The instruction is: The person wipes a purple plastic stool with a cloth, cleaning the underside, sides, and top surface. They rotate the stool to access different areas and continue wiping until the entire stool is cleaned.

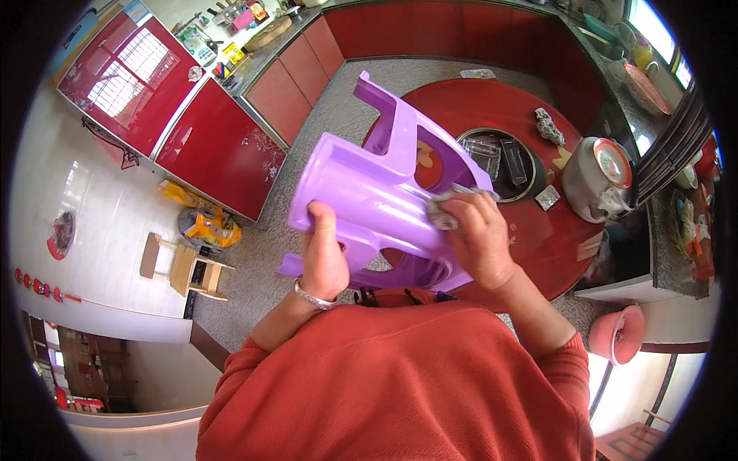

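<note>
A purple plastic stool or chair (369, 184) is held up sideways before me, its legs spread toward the upper left and right. My left hand (326, 253) grips its lower left edge, the thumb lying on the smooth curved panel. In my right hand (478, 236) is a crumpled grey cloth (444, 212), pressed against the right part of that panel. The fingertips of the right hand are bent over the cloth and partly hide it. Behind the purple piece lies a round red table (553, 242), partly covered by it.
On the table are a metal kettle (594, 178), a second grey rag (549, 127) and a dark round recess (536, 173) with clear plastic trays. A small wooden chair (184, 268) and yellow bags (216, 227) stand at left, near the red refrigerator (216, 152). A pink bucket (617, 337) is at right.
</note>
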Motion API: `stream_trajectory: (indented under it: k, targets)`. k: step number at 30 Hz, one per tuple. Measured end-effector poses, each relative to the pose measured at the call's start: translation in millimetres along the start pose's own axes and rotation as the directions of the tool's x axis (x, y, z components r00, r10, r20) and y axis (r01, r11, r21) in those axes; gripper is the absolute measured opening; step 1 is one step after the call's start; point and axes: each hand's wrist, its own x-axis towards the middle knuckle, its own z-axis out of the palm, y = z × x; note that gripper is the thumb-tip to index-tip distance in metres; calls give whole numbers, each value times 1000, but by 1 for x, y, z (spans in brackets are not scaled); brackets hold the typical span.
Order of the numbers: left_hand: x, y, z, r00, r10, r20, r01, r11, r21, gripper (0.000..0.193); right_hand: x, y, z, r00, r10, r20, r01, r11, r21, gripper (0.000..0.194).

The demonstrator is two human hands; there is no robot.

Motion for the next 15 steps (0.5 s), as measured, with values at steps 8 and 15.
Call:
stream_trajectory:
  k: [8,15]
  targets:
    - [7,12,21,977,-46,210,99,964,-248,58,18,-42,43,942,-311,124,330,925,-186,34]
    - [13,15,7,998,-58,-28,47,953,-298,61,-5,1,27,995,-94,-14,87,958,-272,30]
